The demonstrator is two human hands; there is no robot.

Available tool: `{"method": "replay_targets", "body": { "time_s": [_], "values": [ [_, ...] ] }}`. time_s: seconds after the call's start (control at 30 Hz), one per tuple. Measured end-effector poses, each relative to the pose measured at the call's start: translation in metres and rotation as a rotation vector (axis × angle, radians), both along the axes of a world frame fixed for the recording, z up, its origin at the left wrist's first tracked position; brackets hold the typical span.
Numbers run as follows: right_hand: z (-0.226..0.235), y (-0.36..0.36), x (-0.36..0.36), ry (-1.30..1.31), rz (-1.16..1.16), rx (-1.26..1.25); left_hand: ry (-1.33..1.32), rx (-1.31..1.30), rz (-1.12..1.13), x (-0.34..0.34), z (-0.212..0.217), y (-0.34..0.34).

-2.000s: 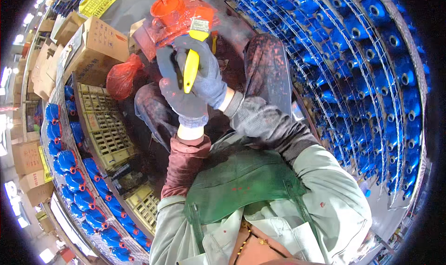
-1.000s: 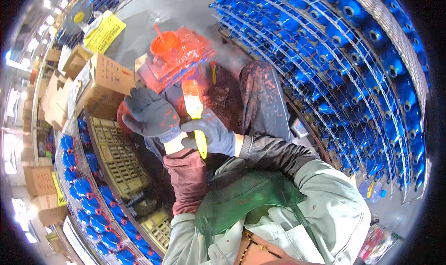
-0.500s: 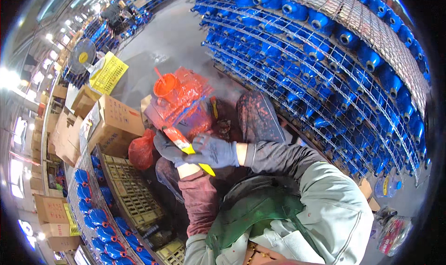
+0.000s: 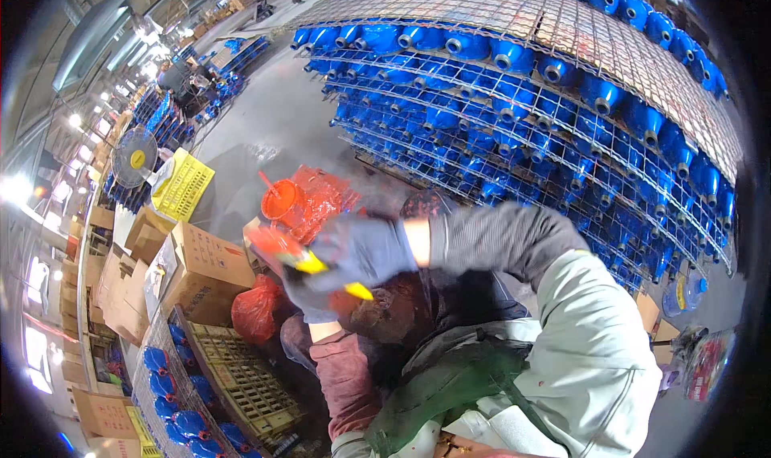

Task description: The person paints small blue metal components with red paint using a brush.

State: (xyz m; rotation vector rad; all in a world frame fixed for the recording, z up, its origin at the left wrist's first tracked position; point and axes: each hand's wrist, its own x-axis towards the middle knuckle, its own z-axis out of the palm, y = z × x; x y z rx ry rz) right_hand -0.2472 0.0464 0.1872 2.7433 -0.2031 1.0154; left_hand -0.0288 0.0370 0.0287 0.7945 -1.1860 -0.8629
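Observation:
A yellow-handled paintbrush (image 4: 359, 291), its wide head smeared red-orange, slants across in front of me. My right hand (image 4: 361, 253), in a blue-grey glove, is closed round its middle; motion blurs the fingers. Just beneath, my left hand (image 4: 312, 297), in a dark glove, lies against the brush and the right hand. Its fingers are mostly covered or smeared, so its grip is unclear. Beyond the hands stands a red-orange paint bucket (image 4: 283, 203) with a stick in it. Around it spreads a paint-coated surface (image 4: 329, 197).
Racks of wire mesh (image 4: 482, 81) with rows of blue metal parts fill the right side. At left are a cardboard box (image 4: 210, 265), a red plastic bag (image 4: 255, 309), a cream slatted crate (image 4: 233, 374), a yellow basket (image 4: 186, 187) and a fan (image 4: 135, 158).
Both hands and the brush have shifted in front of the paint-coated surface, with the right forearm raised. The view has tilted, showing more of the rack's top.

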Motion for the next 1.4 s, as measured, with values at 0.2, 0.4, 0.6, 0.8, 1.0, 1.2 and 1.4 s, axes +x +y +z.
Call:
{"method": "replay_targets", "body": {
  "time_s": [0.2, 0.4, 0.6, 0.8, 1.0, 1.2, 1.4],
  "values": [
    [0.134, -0.139, -0.021, 0.111, -0.459, -0.393, 0.003, 0.431, -0.425, -0.02, -0.014, -0.02],
    [0.235, -0.297, -0.097, 0.223, -0.729, -0.686, -0.601, 0.471, -0.741, -0.056, -0.025, -0.042],
    [0.244, -0.436, -0.111, 0.341, -0.983, -0.514, -1.372, -0.22, -0.609, -0.024, -0.109, -0.069],
    [0.218, -0.522, -0.135, 0.277, -1.061, -0.504, -1.364, 0.283, -0.735, -0.017, -0.146, -0.089],
    [0.188, -0.527, -0.148, 0.334, -1.149, -0.262, -1.347, 0.467, -0.643, -0.009, -0.079, -0.123],
    [0.195, -0.55, -0.148, 0.409, -1.288, -0.203, -1.222, 0.425, -0.637, -0.013, -0.082, -0.132],
    [0.173, -0.559, -0.145, 0.441, -1.153, -0.558, -1.2, 0.419, -0.584, -0.009, -0.065, -0.121]
  ]
}}
